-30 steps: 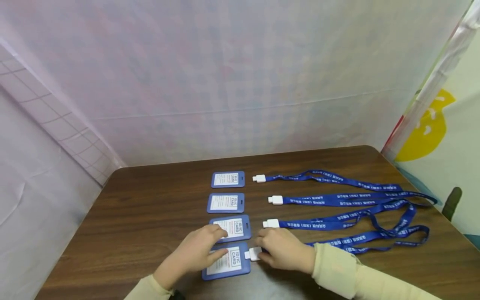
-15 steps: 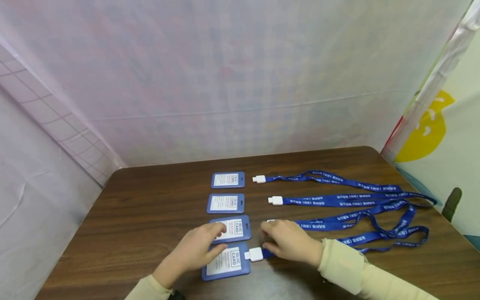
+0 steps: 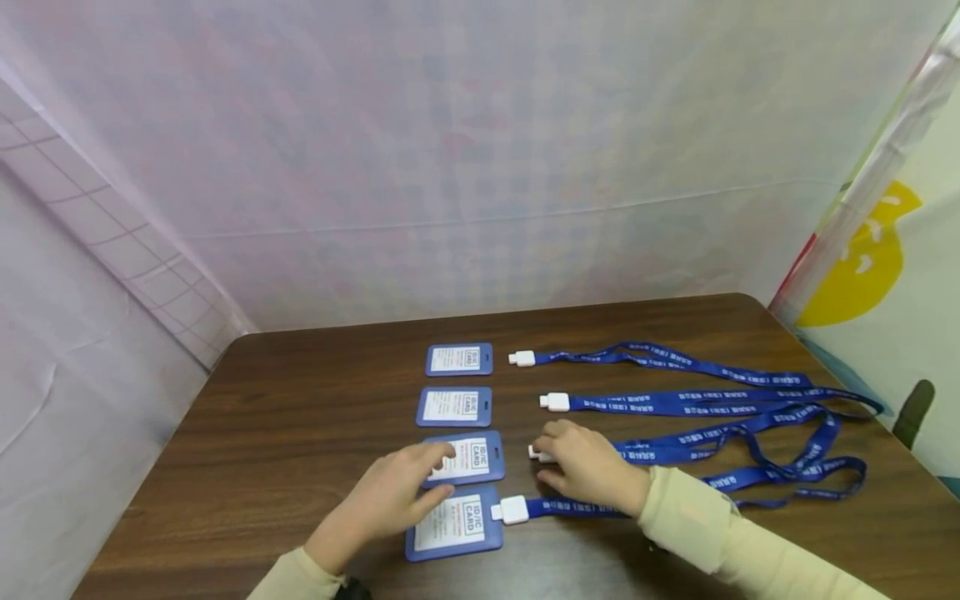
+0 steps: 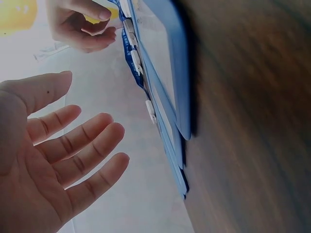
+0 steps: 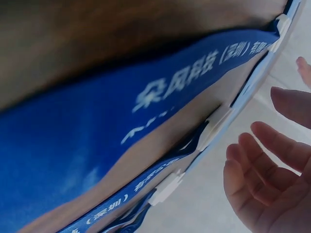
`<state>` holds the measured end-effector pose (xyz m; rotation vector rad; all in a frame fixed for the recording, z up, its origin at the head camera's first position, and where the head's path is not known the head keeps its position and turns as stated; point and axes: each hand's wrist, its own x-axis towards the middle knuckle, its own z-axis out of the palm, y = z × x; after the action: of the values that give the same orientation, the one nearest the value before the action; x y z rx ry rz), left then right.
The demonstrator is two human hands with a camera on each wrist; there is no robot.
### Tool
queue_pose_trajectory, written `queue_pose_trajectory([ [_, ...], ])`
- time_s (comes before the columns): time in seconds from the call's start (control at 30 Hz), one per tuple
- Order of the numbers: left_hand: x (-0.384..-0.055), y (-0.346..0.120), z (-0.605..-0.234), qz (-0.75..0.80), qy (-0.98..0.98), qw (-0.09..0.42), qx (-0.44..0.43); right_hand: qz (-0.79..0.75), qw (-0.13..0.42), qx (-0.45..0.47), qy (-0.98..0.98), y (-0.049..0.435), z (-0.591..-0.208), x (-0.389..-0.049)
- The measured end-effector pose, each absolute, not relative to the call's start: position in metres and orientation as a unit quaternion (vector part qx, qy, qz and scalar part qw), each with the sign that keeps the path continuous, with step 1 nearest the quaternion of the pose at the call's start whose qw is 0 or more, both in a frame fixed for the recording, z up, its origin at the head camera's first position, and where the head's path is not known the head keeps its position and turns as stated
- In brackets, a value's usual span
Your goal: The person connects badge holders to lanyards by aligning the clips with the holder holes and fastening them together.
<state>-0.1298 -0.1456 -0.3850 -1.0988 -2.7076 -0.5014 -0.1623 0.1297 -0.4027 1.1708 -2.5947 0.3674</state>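
Note:
My left hand (image 3: 390,496) hovers with relaxed fingers over the two nearest blue ID card holders, the front one (image 3: 442,552) and the one behind it (image 3: 480,458). In the left wrist view, that hand (image 4: 73,160) holds nothing, its fingers apart from the holders. The right hand (image 3: 588,467) is above the second-nearest lanyard, partly hiding its white clip (image 3: 535,452). Loosely bent fingers with nothing between them show on the right hand (image 5: 272,189) in the right wrist view. The nearest lanyard's white clip (image 3: 514,509) lies against the slotted end of the front holder.
Two more blue card holders, one in the middle (image 3: 454,407) and one at the back (image 3: 460,359), lie in the same column. Two other blue lanyards, the middle (image 3: 660,403) and the back one (image 3: 675,361), stretch rightward. A curtain (image 3: 480,167) hangs behind the brown table (image 3: 300,417).
My right hand has left the nearest lanyard's white clip and moved right and away from me, to the second lanyard's clip. The left hand has stayed nearly still.

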Motion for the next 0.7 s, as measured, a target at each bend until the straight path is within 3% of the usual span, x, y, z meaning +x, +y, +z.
queue_pose_trajectory([
  [0.2, -0.132, -0.147, -0.385, -0.169, -0.909, 0.093, -0.37, 0.1, 0.144, 0.402, -0.899, 0.132, -0.406, -0.172],
  [0.7, -0.14, -0.149, -0.385, -0.16, -0.919, 0.086, -0.35, 0.091, 0.106, 0.381, -0.914, 0.132, -0.407, -0.181],
])
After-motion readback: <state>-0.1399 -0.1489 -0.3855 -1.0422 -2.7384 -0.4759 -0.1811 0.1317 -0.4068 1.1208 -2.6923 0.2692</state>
